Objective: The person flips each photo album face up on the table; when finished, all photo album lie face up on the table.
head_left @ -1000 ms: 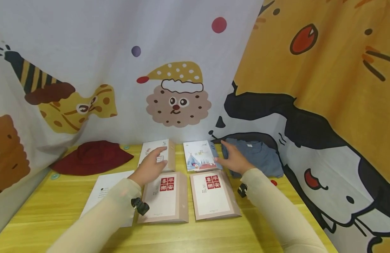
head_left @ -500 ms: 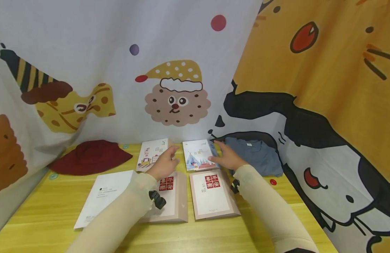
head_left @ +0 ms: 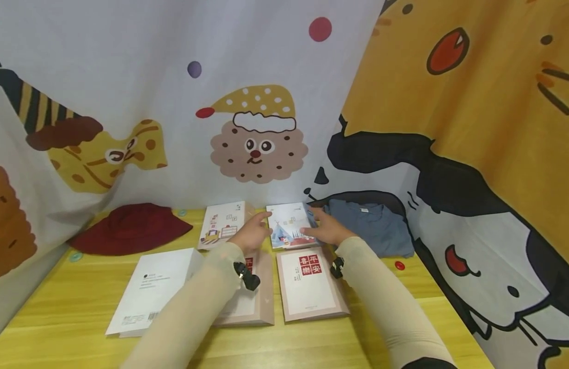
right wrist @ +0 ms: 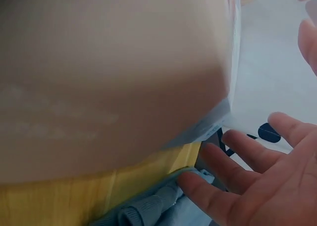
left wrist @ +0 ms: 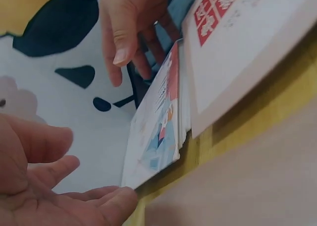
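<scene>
Rightward has gone my left hand [head_left: 252,231], and my right hand [head_left: 329,228] has drawn slightly inward, so the tent-picture book [head_left: 286,223] now sits between them. Fingers on both are loosely spread, gripping nothing; whether any touches the book I cannot tell. It lies face up on the yellow wood-grain table [head_left: 307,346], just behind a red-stamped book [head_left: 307,297]. Cartoon figures cover the curtain [head_left: 261,46] beyond, with a maroon hat [head_left: 132,229] and folded blue garment [head_left: 377,233] near its foot.
</scene>
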Demonstrator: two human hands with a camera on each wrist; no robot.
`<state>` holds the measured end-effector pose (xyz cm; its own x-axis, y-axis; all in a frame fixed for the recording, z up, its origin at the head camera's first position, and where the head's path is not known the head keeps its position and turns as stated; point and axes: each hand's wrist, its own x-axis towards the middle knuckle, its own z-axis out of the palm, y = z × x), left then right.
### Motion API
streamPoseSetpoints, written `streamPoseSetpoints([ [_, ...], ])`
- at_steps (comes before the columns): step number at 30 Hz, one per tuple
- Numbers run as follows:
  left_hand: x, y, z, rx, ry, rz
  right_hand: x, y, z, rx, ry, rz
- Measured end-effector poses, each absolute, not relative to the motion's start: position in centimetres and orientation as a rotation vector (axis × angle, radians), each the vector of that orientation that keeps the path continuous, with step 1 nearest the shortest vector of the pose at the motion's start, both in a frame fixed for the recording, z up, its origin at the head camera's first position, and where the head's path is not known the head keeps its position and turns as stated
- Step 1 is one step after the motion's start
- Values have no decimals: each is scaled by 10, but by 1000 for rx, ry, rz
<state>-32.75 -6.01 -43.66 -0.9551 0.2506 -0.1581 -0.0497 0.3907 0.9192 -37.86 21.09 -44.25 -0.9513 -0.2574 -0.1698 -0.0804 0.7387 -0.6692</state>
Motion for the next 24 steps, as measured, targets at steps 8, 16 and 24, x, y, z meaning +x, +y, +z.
streamPoseSetpoints([
  [8,-345,-49,-441,64,2300,1536,-378,210,-439,-261,2640,-1030],
  [16,-353,-43,-447,3,2053,1739,-376,211,-432,-217,2591,-963],
  [24,-354,-37,-449,-31,1990,1794,-382,211,-427,-174,2537,-988],
])
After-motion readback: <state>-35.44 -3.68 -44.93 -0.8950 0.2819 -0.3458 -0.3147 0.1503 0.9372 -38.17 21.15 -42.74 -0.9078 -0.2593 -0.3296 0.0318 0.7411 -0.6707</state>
